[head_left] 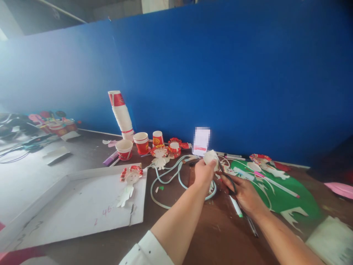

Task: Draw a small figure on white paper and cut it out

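Note:
My left hand (204,172) is closed on a small piece of white paper (210,157), held up over the middle of the table. Close beside it, my right hand (244,193) grips black-handled scissors (231,182), their blades pointing up toward the paper's right edge. Whether the blades touch the paper I cannot tell. Below the hands lies a pale blue cord (165,181) in loops. A marker with a green tip (236,206) rests under my right hand. Farther left, a paper lion-like figure (132,176) with a red fringed head lies on the white box lid.
A white box lid (82,206) covers the left front. Behind it stand red paper cups (141,142) and a tall leaning cup stack (121,114). Green sheet (300,195) with pens and paper scraps lies right. A blue partition (220,73) closes off the back.

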The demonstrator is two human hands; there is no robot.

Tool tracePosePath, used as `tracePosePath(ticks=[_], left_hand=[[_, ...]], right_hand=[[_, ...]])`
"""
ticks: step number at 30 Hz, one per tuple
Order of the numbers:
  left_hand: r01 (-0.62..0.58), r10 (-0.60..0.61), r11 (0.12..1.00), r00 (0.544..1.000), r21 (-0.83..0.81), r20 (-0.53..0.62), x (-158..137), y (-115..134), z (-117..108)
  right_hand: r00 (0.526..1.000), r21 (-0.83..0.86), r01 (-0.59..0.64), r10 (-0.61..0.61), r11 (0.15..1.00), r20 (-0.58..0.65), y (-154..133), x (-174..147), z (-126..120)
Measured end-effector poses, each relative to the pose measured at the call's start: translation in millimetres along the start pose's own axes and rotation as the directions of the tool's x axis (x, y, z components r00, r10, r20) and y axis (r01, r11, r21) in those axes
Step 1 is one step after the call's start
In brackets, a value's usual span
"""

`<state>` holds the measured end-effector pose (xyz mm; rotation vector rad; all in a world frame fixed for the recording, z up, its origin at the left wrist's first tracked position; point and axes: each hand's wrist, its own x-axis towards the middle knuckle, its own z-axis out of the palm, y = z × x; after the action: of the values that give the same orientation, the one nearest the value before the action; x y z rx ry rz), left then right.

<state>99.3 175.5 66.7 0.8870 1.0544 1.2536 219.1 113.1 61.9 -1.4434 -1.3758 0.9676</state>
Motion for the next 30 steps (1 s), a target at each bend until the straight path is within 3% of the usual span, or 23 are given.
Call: tracePosePath(ticks=[23, 30], left_hand=[[0.014, -0.020, 0.999, 0.992, 0.045, 0.121, 10, -1, -7], [0.028, -0.032, 0.999, 0.993, 0.032, 0.117, 8, -2, -5]], right_hand=[[0.997, 0.024, -0.073, 0.073, 0.997, 0.020, 7, 3, -10], [0.995, 0.205, -0.089, 0.078, 0.975, 0.057, 18, 4, -5]])
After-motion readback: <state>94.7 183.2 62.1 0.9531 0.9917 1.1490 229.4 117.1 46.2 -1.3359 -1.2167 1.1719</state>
